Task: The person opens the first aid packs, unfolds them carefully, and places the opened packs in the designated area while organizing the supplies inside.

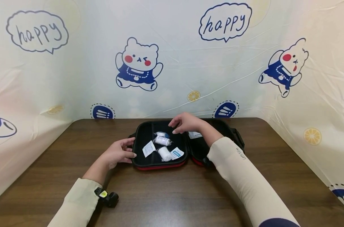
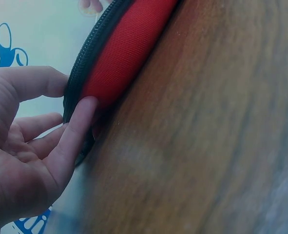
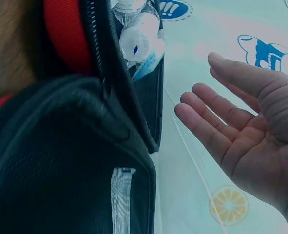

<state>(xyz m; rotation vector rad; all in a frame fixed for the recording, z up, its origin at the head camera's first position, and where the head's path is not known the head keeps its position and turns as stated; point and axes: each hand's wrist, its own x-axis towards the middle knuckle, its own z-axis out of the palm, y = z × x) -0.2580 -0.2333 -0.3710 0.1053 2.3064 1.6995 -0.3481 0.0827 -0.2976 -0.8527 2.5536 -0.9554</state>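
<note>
One case (image 1: 145,134), left hand (image 1: 119,153) touching, right hand (image 1: 186,123) above, three wrapped bundles (image 1: 163,141)

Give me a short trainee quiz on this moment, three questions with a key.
1. Fill in: the ___ hand holds the edge of the case.
2. True or false: the case lies open, with wrapped rolls inside.
3. The right hand is: A) gripping a roll; B) flat on the table; C) empty.

Key: 1. Left; the left hand has it. 2. True. 3. C.
</note>
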